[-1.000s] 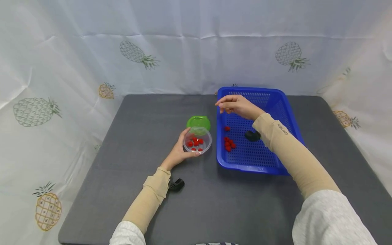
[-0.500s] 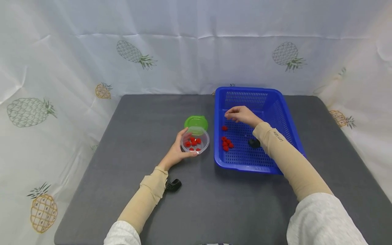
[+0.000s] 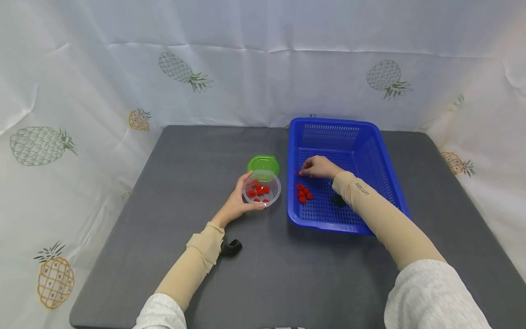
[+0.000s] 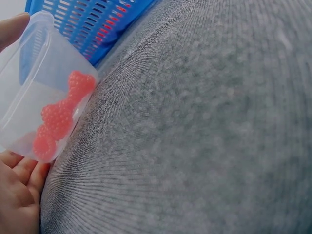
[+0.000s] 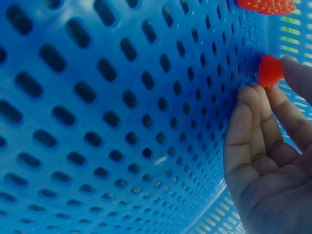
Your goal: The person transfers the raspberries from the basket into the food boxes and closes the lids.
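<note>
My left hand (image 3: 235,205) holds a clear round plastic tub (image 3: 276,191) at its side, thumb on the near side and fingers around the far side. Several red raspberries (image 4: 57,118) lie inside the tub. Reaching down into the blue perforated basket (image 3: 324,225), my right hand (image 3: 322,167) pinches a single raspberry (image 5: 270,71) between thumb and index finger, close to the basket floor. A cluster of raspberries (image 3: 304,194) lies nearer the front of the basket, along its left side.
A green lid (image 3: 263,161) lies on the grey table (image 3: 197,160) just behind the tub. Black wrist-worn devices show beside the left wrist (image 3: 231,248) and below the right wrist (image 3: 339,200). A pineapple-print white curtain (image 3: 246,87) surrounds the table.
My right hand has come down from above the basket's left rim to its floor and taken hold of the lone raspberry. My left hand keeps holding the tub in place.
</note>
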### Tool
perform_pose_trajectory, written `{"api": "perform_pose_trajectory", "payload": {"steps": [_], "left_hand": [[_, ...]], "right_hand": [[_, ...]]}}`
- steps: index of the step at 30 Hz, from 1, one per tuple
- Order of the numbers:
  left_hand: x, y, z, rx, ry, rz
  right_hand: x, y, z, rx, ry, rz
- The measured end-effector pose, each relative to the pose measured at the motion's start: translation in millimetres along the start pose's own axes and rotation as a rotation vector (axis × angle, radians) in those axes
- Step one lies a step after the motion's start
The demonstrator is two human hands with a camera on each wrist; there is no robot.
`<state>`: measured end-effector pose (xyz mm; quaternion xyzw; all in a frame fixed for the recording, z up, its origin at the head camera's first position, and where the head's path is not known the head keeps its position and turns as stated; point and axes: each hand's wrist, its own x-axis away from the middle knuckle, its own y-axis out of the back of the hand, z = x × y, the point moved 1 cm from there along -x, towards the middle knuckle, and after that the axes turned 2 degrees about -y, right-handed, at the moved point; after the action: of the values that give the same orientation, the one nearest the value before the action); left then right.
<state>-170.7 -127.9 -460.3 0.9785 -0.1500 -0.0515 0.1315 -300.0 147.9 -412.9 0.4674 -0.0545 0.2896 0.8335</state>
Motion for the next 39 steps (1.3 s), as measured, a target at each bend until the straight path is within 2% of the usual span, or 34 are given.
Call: {"api": "perform_pose_trajectory", "payload": {"steps": [9,17,23,28,35,39], "left_hand": [[0.2,-0.3,2.5,-0.012,0.002,-0.005],[8.5,1.0,-31.8,-0.014,0.002,0.017],[11.0,-0.5,-33.7,-0.023,-0.006,0.008],[12.4,-2.9,-31.3,-0.035,-0.011,0.003],[12.6,-3.6,-33.4,-0.031,-0.010,-0.001],[11.8,-4.1,-35.5,-0.034,-0.012,0.001]], "right_hand": [[4,0.3,3,0.058,0.024,0.000],[7,1.7,3,0.059,0.033,0.017],[9,2.2,0,0.062,0.070,0.016],[15,6.7,-2,-0.026,0.060,0.027],[23,18.6,-3,-0.241,0.087,-0.010],[27,23.2,-3,-0.303,0.094,-0.027]]}}
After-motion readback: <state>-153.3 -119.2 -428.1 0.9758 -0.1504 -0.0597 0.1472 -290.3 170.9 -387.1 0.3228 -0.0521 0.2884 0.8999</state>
